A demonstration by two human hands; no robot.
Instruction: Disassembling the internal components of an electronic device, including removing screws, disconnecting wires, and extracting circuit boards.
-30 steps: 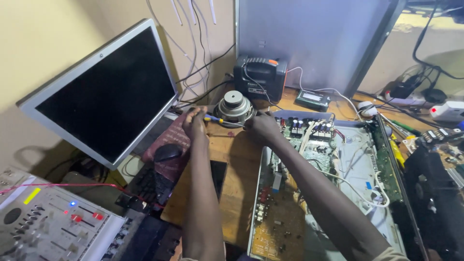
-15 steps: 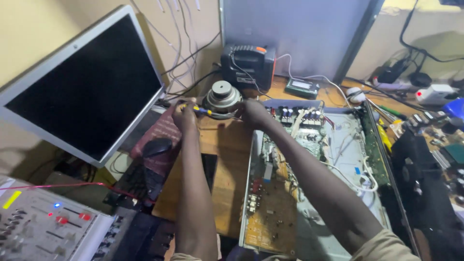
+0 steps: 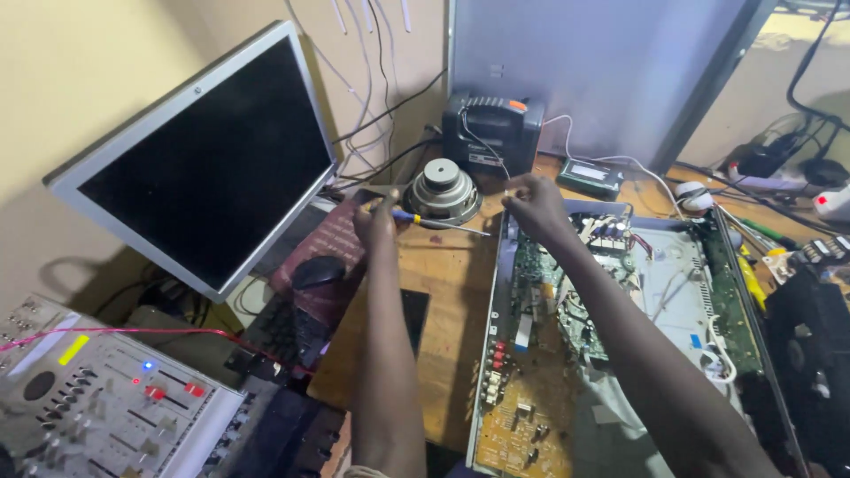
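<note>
My left hand [image 3: 376,217] is clenched around the yellow-and-blue handle of a screwdriver [image 3: 434,221], its shaft pointing right across the desk [image 3: 443,292] toward my right hand [image 3: 536,205]. My right hand pinches something small between thumb and fingertip; I cannot tell what it is. The round loudspeaker driver [image 3: 443,188] sits magnet-up on the wood just behind the screwdriver, between my two hands. Under my right forearm lies an opened metal chassis [image 3: 682,292] holding green and brown circuit boards [image 3: 531,416] and loose wiring. Behind the speaker stands a dark boxy device [image 3: 492,133] with cables. To my left lean a dark flat monitor [image 3: 208,168], a mouse [image 3: 317,271] on a maroon pad, and a grey mixing console [image 3: 97,407]. Cream walls rise behind.
</note>
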